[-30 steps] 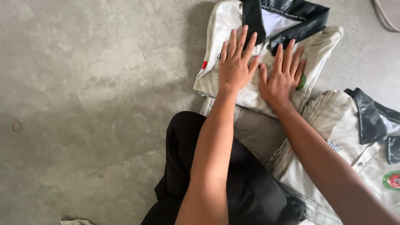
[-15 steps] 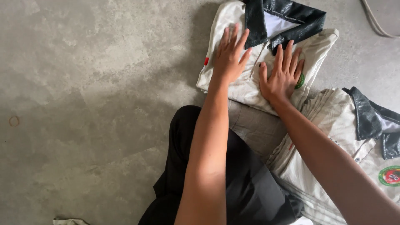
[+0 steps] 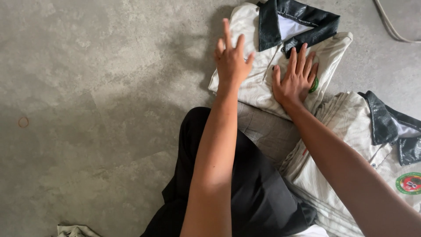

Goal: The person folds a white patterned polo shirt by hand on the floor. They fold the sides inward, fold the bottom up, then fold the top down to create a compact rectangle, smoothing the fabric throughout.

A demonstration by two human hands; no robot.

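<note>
Clearly your right hand (image 3: 298, 79) lay flat, fingers spread, on the folded cream shirt (image 3: 263, 85) on the concrete floor (image 3: 101, 87), just below its dark collar (image 3: 298, 19). Your left hand (image 3: 231, 59) was open too, gripping nothing, fingers raised over the shirt's left edge. With only one palm pinning it, the fold under your left hand could have sprung loose. The stack of folded shirts (image 3: 351, 145) sat just beside your right forearm, which might have nudged it askew.
</note>
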